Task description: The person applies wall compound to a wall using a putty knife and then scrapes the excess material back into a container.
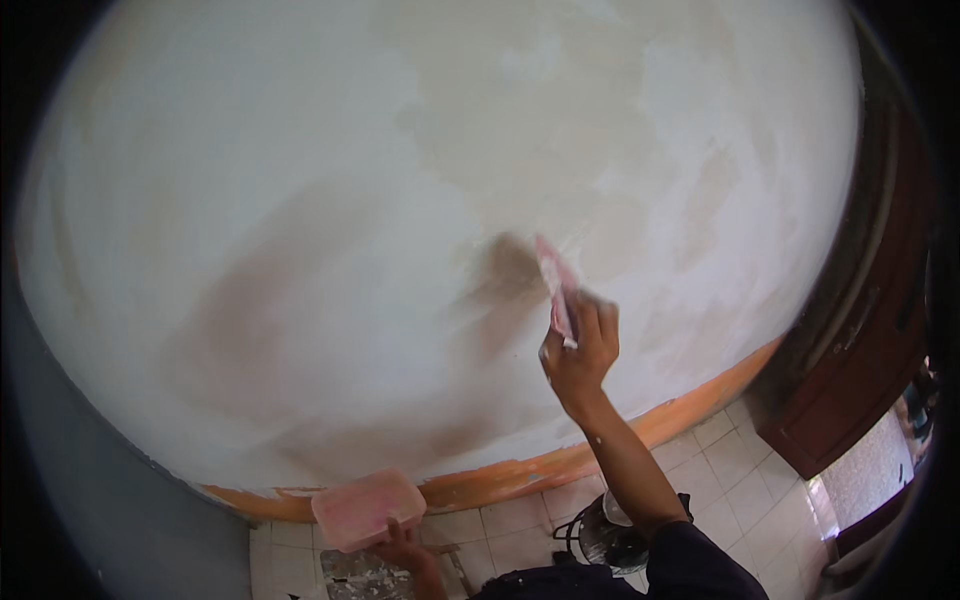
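Observation:
In front of me stands a wall [250,150] with whitish filler smeared unevenly over tan patches. My right hand [585,352] is raised to it, fingers closed round a pink putty spreader [556,280] coated in white paste. The spreader's tip is at the wall's surface or very close to it; I cannot tell if it touches. Lower down at the left, my left hand [402,550] grips a pink plastic tub [388,487] by its near side. Pale residue coats the inside of the tub, and some of the hand's fingers are hidden beneath it.
An orange band [500,482] runs along the wall's foot above a tiled floor [715,450]. A round dark stool-like object [608,540] stands under my right arm. A spattered board [365,578] lies below the tub. At right is a brown wooden door [850,380]; a blue-grey wall [100,470] is left.

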A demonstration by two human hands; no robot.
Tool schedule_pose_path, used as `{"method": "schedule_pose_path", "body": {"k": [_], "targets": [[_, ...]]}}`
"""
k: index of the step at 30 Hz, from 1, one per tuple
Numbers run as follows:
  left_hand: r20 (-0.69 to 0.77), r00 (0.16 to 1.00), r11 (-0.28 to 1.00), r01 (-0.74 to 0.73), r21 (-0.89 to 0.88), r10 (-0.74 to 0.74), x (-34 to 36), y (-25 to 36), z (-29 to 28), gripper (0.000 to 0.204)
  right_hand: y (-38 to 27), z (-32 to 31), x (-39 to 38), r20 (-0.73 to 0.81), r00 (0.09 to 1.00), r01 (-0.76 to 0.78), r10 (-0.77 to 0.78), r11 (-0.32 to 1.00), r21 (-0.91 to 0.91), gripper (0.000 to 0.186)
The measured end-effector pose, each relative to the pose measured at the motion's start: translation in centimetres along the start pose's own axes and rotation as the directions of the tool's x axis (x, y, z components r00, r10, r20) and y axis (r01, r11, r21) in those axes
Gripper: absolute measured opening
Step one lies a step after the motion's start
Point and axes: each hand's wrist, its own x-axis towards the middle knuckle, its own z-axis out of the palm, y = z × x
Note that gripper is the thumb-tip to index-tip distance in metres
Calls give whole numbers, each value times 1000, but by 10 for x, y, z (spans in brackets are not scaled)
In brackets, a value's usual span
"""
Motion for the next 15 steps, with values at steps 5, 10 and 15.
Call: {"method": "schedule_pose_path", "body": {"k": [5,10,15], "targets": [[77,993,995,-91,-51,95,49,13,42,63,-11,78,39,-229,942,169,-244,938,-303,45],[62,994,995,-89,51,86,36,56,23,60,-64,111,-64,78,996,54,-38,976,-212,33],[50,999,999,-2,-35,4,31,31,38,63,-57,54,-93,263,964,13,-23,999,42,44]]}}
